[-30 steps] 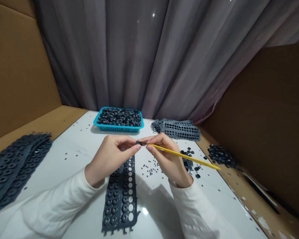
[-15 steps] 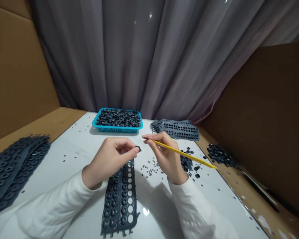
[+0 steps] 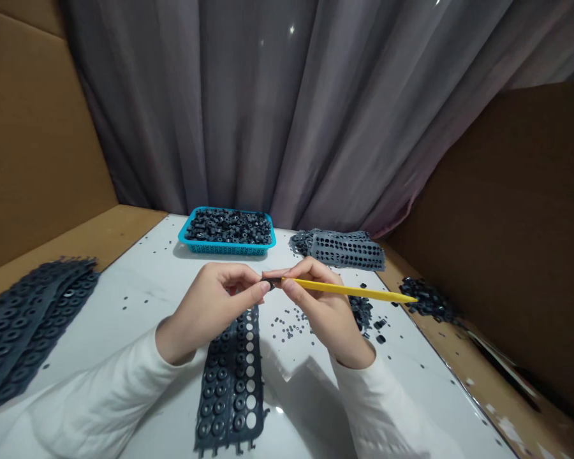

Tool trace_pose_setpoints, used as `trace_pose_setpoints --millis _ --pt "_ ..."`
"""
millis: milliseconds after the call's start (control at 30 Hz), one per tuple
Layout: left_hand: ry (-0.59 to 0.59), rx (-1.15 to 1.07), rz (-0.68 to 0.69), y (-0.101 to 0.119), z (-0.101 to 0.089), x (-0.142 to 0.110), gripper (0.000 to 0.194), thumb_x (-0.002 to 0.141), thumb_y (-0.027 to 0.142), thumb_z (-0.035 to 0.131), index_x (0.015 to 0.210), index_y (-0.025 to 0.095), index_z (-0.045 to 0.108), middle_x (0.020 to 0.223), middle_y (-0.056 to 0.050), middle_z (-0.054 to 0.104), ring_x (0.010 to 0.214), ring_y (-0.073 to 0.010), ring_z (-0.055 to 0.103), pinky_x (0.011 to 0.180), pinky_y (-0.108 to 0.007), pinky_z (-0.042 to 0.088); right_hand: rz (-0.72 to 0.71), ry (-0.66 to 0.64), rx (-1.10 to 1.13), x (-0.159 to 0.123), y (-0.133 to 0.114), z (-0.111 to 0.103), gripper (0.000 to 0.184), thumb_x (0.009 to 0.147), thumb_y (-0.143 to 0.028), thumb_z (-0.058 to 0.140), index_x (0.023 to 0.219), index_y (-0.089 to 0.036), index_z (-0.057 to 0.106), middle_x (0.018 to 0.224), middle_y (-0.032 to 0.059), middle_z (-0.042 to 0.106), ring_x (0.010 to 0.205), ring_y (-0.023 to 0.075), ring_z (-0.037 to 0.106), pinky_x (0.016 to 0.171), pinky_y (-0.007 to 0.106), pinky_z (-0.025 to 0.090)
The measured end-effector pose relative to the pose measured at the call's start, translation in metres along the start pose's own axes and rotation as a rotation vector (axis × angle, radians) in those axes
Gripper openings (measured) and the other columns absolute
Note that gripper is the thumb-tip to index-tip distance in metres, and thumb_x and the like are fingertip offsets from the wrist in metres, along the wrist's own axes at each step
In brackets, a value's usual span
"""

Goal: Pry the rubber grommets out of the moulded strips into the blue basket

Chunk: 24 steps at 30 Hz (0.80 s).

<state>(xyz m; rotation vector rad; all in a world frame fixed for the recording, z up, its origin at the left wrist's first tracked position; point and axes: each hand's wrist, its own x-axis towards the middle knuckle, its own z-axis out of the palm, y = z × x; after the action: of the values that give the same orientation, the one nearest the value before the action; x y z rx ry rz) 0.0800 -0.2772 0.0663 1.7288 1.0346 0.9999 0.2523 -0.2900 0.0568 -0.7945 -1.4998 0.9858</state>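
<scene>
Between thumb and fingertips, my left hand pinches a small black rubber piece. My right hand grips a slim yellow-handled tool, whose dark narrow tip meets the piece. The handle points out to the right, nearly level. Fingers cover part of the piece and the tip, so I cannot tell whether the tip is inside it. Beneath my left hand lies a dark rubber sheet with rows of raised rings and, along its right side, a column of open round holes.
A blue basket full of small black pieces stands at the back. Punched sheets lie right of it, ringed sheets at far left. Loose black pieces and tiny discs dot the white tabletop. Another black pile sits on cardboard.
The tool's tip drew away from the rubber piece half a second ago and is now back against it. Its handle has swung up to a flatter angle. My left hand keeps its pinch.
</scene>
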Motion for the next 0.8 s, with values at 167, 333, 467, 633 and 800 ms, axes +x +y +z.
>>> trace_pose_setpoints --millis 167,333,467,633,800 --pt "-0.003 0.02 -0.014 0.001 0.001 0.0 0.024 0.078 0.034 0.059 0.064 0.015 0.064 0.062 -0.001 0.062 0.06 -0.0125 0.052 0.056 -0.024 0.041 -0.022 0.017 -0.07 -0.002 0.002 0.001 0.006 0.082 -0.024 0.064 0.079 -0.021 0.059 0.093 0.0033 0.073 0.086 0.0157 0.068 0.08 0.034 0.053" --pt "-0.014 0.003 -0.015 0.0 0.001 0.0 0.025 0.078 0.034 0.059 0.062 0.015 0.062 0.06 -0.001 0.061 0.06 -0.0132 0.053 0.056 -0.024 0.042 -0.09 0.035 -0.099 -0.004 0.005 0.003 0.004 0.082 -0.023 0.062 0.081 -0.021 0.059 0.094 0.004 0.072 0.089 0.0174 0.068 0.08 0.035 0.053" --pt "-0.013 0.002 -0.012 -0.001 0.001 0.001 0.024 0.078 0.033 0.058 0.062 0.015 0.062 0.061 -0.001 0.061 0.061 -0.0131 0.054 0.057 -0.024 0.042 -0.111 0.019 -0.082 -0.005 0.007 0.003 0.004 0.082 -0.022 0.062 0.081 -0.022 0.058 0.096 0.004 0.072 0.091 0.0173 0.068 0.081 0.035 0.054" --pt "-0.003 0.021 -0.015 -0.003 0.001 0.001 0.026 0.077 0.035 0.059 0.06 0.015 0.062 0.06 -0.001 0.061 0.059 -0.0133 0.053 0.056 -0.025 0.042 -0.107 0.037 -0.117 -0.004 0.009 0.002 0.004 0.082 -0.023 0.062 0.082 -0.022 0.059 0.095 0.0049 0.072 0.09 0.0181 0.068 0.08 0.035 0.054" --pt "-0.023 0.011 -0.018 -0.007 0.001 0.003 0.025 0.078 0.035 0.058 0.062 0.015 0.062 0.06 -0.002 0.062 0.059 -0.0131 0.054 0.056 -0.024 0.042 -0.23 0.012 -0.251 -0.004 0.012 0.003 0.005 0.083 -0.018 0.059 0.083 -0.022 0.058 0.094 0.0045 0.072 0.088 0.0179 0.069 0.076 0.033 0.055"
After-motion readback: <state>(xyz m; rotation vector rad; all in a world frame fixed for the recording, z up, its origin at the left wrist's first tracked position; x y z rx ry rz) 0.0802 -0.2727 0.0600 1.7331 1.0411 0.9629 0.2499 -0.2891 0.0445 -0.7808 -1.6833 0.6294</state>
